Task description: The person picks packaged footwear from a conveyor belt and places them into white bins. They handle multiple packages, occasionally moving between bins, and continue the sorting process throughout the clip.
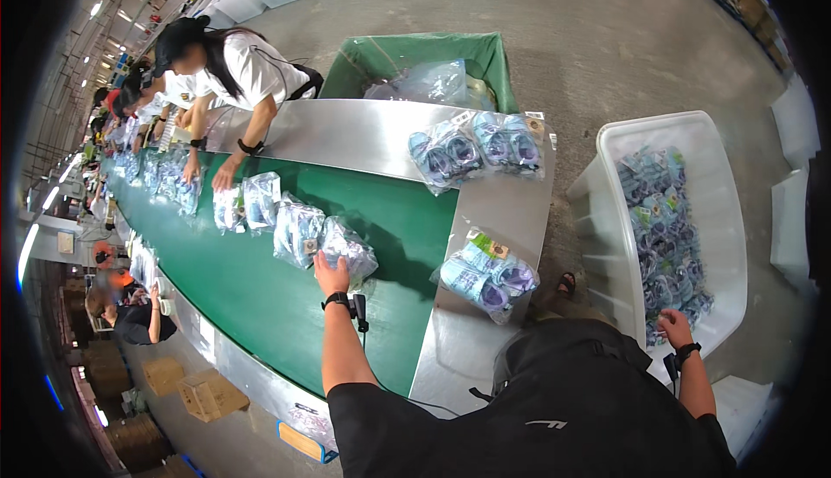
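My left hand (331, 274) reaches over the green conveyor belt (251, 305), its fingers stretched against the near edge of a clear bag of pale blue shoes (348, 247). Touching that bag is another bag of shoes (299, 232). My right hand (675, 328) is low over the near end of a white plastic bin (731, 218), fingers loosely bent and apart, with nothing visible in them. Bagged shoes (662, 218) are heaped inside the bin. On the metal table end (459, 339) before me lies a bag of shoes (489, 277), and more bagged shoes (476, 151) lie at its far corner.
Across the belt a person in a white shirt (251, 71) has both hands at bagged shoes (247, 203). A green-lined container (346, 67) with clear plastic stands beyond the metal edge. Cardboard boxes (212, 394) and a stool (303, 442) are at the lower left.
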`<state>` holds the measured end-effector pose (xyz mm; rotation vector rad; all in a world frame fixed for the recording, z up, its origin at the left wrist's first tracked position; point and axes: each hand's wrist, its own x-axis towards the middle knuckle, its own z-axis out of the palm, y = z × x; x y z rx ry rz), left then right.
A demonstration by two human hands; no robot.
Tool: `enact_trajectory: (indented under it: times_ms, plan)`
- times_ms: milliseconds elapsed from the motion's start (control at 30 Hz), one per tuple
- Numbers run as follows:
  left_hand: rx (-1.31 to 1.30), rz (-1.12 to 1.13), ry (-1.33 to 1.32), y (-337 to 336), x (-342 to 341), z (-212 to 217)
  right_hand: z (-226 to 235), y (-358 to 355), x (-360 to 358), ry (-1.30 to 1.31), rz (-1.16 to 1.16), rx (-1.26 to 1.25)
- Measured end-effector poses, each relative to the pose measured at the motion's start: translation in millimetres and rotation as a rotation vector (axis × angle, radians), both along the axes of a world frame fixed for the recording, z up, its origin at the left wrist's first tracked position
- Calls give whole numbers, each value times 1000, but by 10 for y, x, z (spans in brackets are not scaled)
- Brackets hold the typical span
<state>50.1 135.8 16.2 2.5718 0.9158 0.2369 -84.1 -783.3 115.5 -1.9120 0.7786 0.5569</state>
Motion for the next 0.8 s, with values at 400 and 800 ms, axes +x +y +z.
enact_trajectory:
  times_ms: [400,800]
  plan:
    - [-748,229,83,-126,-334,-50,-31,231,-24,15,195,-89]
    - [-229,138,-456,-2219,-2116,-45,-319,237,362,28,376,-59]
